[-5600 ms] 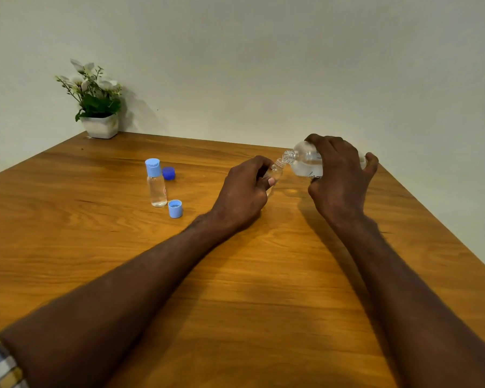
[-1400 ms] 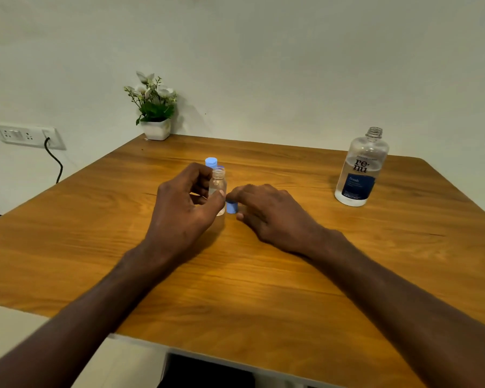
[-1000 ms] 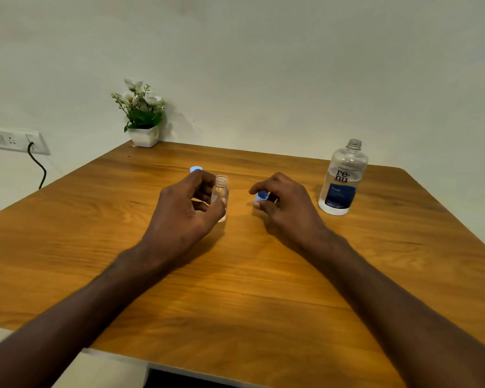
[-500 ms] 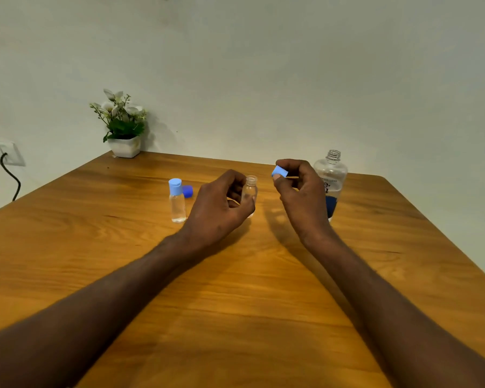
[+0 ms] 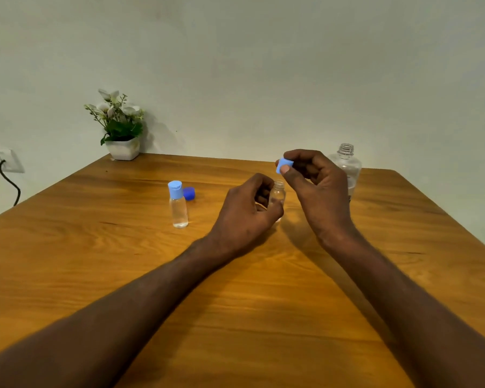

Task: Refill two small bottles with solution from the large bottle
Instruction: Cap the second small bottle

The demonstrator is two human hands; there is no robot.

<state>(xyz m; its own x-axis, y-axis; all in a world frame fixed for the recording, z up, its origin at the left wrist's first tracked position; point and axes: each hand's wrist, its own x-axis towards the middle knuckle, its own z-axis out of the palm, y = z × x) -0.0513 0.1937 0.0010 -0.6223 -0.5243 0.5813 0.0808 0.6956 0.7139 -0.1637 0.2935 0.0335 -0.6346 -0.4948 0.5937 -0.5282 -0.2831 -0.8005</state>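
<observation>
Head view, centre of the frame: left hand (image 5: 245, 217) wrapped round the open small bottle (image 5: 277, 195), fingers curled about its body, base seemingly down on the wooden table (image 5: 95, 261). Just above and right of the neck, right hand (image 5: 317, 189) pinching the light-blue cap (image 5: 284, 165) between thumb and fingertips, cap apart from the threads, not yet on.

Capping step, by the look of it. Best done by keeping the bottle upright and pinned to the table, bringing the cap down level over the neck, open side down, then turning gently until the threads catch. No forcing if it bites crooked; back off and reseat. Light squeeze only on the thin clear body, otherwise liquid likely to well up at the mouth. How full it is, hard to tell behind the fingers.

Left of centre, second small bottle (image 5: 178, 205) standing capped, with clear liquid inside. Just behind it, a dark-blue cap (image 5: 189, 193), probably for the large bottle (image 5: 347, 166), which stands uncapped at right, half hidden behind the right hand. Elbow room tight there; worth avoiding a knock. Potted plant (image 5: 118, 127) in the upper left, well apart.
</observation>
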